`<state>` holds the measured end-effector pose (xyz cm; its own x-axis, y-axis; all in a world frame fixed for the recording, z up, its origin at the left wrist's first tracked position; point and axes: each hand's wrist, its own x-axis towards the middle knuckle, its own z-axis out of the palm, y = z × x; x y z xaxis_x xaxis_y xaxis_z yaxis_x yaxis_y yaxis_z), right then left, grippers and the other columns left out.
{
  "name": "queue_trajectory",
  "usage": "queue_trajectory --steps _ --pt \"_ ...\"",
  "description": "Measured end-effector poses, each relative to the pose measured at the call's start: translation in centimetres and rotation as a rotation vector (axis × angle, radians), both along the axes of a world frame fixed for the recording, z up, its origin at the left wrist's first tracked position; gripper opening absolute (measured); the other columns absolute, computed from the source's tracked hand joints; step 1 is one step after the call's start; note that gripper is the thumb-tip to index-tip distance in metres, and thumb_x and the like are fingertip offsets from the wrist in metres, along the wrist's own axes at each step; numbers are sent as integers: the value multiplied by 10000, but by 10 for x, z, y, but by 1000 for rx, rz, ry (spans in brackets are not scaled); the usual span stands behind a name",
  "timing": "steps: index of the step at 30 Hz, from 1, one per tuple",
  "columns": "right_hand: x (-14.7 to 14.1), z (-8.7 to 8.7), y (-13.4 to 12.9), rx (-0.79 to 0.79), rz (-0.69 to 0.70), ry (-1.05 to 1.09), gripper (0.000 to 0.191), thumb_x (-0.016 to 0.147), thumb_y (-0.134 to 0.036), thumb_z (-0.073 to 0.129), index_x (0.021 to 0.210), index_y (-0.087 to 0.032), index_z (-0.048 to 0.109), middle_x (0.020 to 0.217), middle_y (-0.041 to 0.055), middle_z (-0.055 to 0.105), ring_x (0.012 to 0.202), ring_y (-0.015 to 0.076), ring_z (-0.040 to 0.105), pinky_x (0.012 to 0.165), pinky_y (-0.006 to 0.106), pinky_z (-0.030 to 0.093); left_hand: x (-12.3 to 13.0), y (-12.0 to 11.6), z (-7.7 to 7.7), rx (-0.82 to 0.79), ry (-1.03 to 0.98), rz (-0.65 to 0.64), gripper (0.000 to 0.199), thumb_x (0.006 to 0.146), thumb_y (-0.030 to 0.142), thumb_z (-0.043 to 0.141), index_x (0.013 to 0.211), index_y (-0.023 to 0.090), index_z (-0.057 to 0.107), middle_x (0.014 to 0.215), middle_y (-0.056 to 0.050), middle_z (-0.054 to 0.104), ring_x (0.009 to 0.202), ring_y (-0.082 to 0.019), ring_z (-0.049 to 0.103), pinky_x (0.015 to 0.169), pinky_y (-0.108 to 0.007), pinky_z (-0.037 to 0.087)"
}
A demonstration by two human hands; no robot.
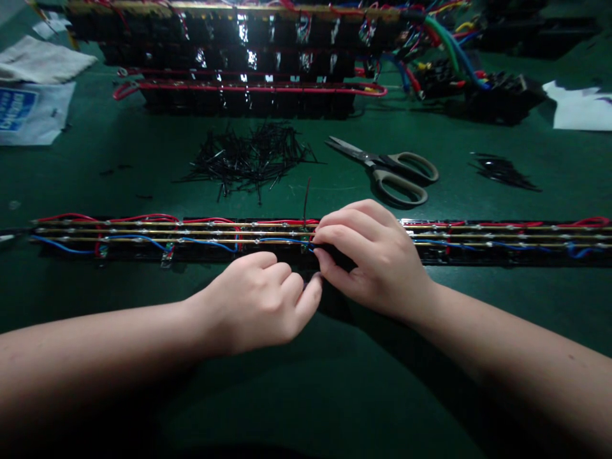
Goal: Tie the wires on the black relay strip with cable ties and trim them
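Observation:
A long black strip lies across the table, carrying brass-coloured rods with red and blue wires along them. My right hand is closed over its middle, fingertips and thumb pinching at the rods and wires. Just below the strip, my left hand is curled in a fist, its foremost fingertip close to my right thumb. A bit of something dark shows at that fingertip, too small to make out. Behind the strip, beside my right fingertips, a thin dark cable tie sticks up; its lower part is hidden.
Beyond the strip lie a loose pile of black cable ties, scissors and a smaller bunch of ties. A large wired black assembly spans the back. A plastic bag and cloth lie left, white paper right.

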<state>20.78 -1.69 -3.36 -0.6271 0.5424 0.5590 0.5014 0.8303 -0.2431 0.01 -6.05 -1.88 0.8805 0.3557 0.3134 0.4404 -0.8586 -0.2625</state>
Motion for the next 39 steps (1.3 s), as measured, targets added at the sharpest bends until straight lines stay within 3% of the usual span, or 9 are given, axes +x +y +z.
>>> queue_trajectory --steps 6,10,18,39 --pt "0 0 0 8 1 3 61 886 -176 591 910 -194 644 998 73 737 875 222 617 787 396 503 0 0 0 10 31 83 68 878 134 595 813 154 586 574 18 526 492 -169 520 494 -303 345" --pt "0 0 0 13 -3 -3 57 883 -173 594 908 -201 638 995 66 735 881 220 618 789 389 500 0 0 0 -30 35 58 85 899 123 531 855 161 591 572 26 522 488 -168 514 506 -304 346" --pt "0 0 1 19 12 6 56 877 -161 605 910 -173 649 990 86 738 876 226 623 784 397 512 2 0 2 -135 63 103 154 883 109 500 758 196 480 555 36 528 467 -160 525 510 -290 342" --pt "0 1 0 7 20 5 57 871 -167 617 911 -162 656 996 96 733 876 231 617 784 400 518 2 6 -6 -230 71 135 145 904 153 506 775 207 469 588 40 579 503 -170 589 535 -311 383"
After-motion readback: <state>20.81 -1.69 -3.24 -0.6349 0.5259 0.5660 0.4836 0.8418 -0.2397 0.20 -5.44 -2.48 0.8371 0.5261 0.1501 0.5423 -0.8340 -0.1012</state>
